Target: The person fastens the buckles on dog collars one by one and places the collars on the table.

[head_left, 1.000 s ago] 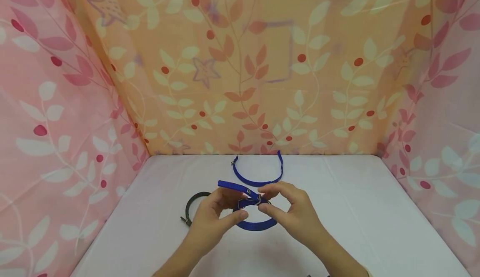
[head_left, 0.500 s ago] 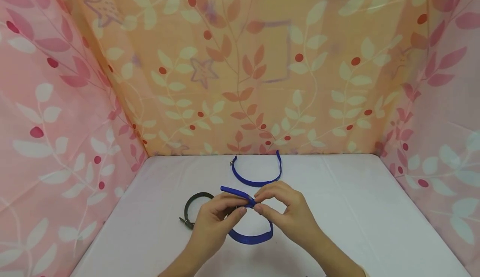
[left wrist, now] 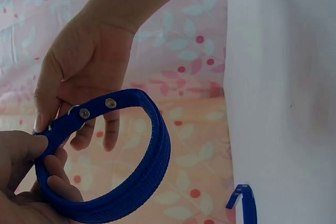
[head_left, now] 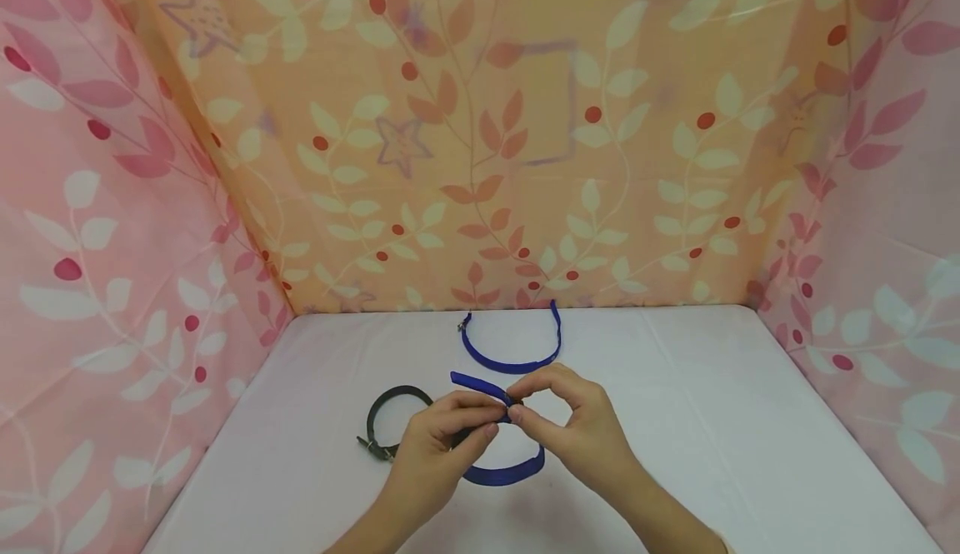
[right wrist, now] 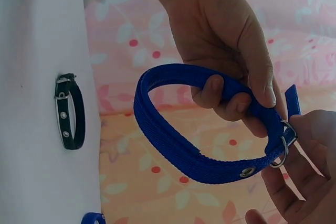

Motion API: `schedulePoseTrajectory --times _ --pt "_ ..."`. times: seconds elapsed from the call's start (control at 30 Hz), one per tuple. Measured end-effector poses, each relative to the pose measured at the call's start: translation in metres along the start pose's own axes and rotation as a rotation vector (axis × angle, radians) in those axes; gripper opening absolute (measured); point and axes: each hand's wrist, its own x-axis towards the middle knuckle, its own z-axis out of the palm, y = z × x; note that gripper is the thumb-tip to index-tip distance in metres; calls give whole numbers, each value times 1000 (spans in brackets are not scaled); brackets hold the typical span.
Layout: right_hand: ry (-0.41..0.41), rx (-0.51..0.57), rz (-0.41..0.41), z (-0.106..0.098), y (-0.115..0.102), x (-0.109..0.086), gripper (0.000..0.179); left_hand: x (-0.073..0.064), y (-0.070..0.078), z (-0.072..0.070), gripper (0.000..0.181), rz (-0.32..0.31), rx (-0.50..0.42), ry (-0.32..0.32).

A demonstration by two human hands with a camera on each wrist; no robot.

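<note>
A blue collar (head_left: pixel 504 476) with metal eyelets is held up in a loop between both hands. My left hand (head_left: pixel 438 446) grips the strap near the buckle, and in the right wrist view some of its fingers curl through the loop. My right hand (head_left: pixel 573 421) pinches the collar at the metal buckle (right wrist: pixel 289 129), beside a D-ring (right wrist: pixel 282 153). The strap's free end (head_left: pixel 476 383) sticks out up and to the left. In the head view my fingers mostly hide the buckle.
A dark green collar (head_left: pixel 372 408), buckled into a ring, lies on the white table (head_left: pixel 697 421) left of my left hand. Another blue collar (head_left: pixel 510 366) lies unfastened at the back edge. Patterned cloth walls (head_left: pixel 480 121) stand behind and at both sides.
My hands have drawn together at the buckle, which showed plainly a second ago and is now mostly covered. The collar's loop hangs slightly lower. The dark green collar is less hidden.
</note>
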Motion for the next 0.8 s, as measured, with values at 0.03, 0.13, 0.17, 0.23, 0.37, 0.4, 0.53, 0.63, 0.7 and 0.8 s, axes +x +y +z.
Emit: schedulePoseTrajectory --times 0.03,0.13,0.17,0.23,0.37,0.4,0.53,0.63,0.7,0.8 --pt "-8 -3 -6 0 0 0 22 0 0 0 16 6 0 2" --pt "-25 -27 -30 -2 0 0 27 0 0 0 16 38 -5 8" --pt "-30 -36 -40 -3 1 1 29 0 0 1 16 46 -7 10" --pt "-35 -52 -54 -3 1 1 31 0 0 1 15 54 -14 13" --pt "-39 -48 -87 -3 3 2 30 -1 -1 3 16 68 -39 12" --pt "-40 -43 -87 -3 3 2 30 -1 -1 3 16 74 -44 12" --pt "-57 -20 -76 -4 4 3 29 -1 -1 3 18 85 -65 12" --pt "-75 -18 -74 -4 4 2 28 -1 -1 4 18 79 -80 8" --pt "-86 -22 -80 -5 4 2 28 -1 0 4 18 74 -85 7" --pt "-96 -33 -86 -5 4 2 28 -1 0 4 18 77 -90 7"
